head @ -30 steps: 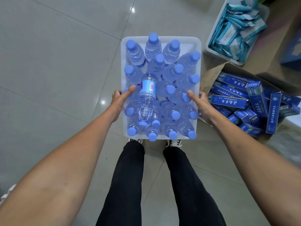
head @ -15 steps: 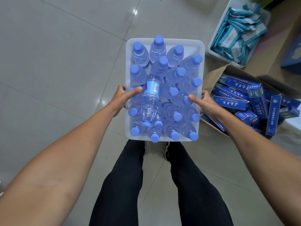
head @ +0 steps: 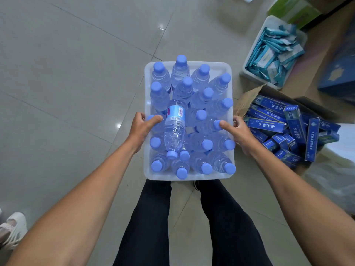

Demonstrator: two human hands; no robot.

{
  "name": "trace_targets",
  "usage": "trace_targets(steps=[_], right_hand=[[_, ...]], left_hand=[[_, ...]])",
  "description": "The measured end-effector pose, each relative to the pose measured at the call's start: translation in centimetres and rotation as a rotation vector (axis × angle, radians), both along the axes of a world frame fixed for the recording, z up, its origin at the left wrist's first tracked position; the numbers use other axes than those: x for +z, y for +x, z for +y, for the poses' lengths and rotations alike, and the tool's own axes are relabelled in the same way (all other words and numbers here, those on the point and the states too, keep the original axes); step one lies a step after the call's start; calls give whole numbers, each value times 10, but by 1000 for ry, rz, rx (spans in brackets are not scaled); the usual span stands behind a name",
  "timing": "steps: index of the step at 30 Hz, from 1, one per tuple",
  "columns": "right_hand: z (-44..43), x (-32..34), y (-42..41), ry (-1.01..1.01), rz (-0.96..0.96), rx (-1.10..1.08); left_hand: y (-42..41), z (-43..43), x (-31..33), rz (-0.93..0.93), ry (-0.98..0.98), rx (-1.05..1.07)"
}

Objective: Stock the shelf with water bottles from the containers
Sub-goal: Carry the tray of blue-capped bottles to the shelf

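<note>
A person's left hand [head: 141,127] and right hand [head: 240,131] clamp the side rims of a white plastic tub [head: 188,177] packed with blue-capped water bottles [head: 200,77]. A level carry would steady the loose bottle [head: 174,131] lying on top (it could roll). Left of the tub, open floor [head: 76,93]; right, a cardboard box [head: 247,96] crowds close.

Left hand [head: 141,127], right hand [head: 239,131]: curled grips.

Perhaps twenty blue-capped water bottles [head: 174,131], one white tub [head: 189,177].
</note>
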State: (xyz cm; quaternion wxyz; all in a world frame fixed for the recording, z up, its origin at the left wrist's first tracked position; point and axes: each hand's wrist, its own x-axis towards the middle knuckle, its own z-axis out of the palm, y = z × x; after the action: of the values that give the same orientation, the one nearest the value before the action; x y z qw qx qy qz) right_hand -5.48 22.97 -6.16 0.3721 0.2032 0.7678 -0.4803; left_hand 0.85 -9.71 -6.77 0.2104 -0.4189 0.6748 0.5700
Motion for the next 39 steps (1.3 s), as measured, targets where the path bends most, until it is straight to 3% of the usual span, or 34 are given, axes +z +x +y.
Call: trace_targets(steps=[7, 15, 21, 27, 39], right_hand=[[-29, 80, 11, -67, 67, 24], [-93, 256, 12, -149, 164, 121], [-156, 366, 13, -133, 329, 279], [-215, 423, 4, -59, 438, 492], [-326, 482, 38, -301, 477, 1064]], left_hand=[[31, -23, 81, 87, -84, 86], [67, -62, 256, 208, -150, 271], [117, -101, 351, 316, -184, 473], [167, -123, 417, 376, -227, 674], [288, -87, 474, 384, -436, 1206]])
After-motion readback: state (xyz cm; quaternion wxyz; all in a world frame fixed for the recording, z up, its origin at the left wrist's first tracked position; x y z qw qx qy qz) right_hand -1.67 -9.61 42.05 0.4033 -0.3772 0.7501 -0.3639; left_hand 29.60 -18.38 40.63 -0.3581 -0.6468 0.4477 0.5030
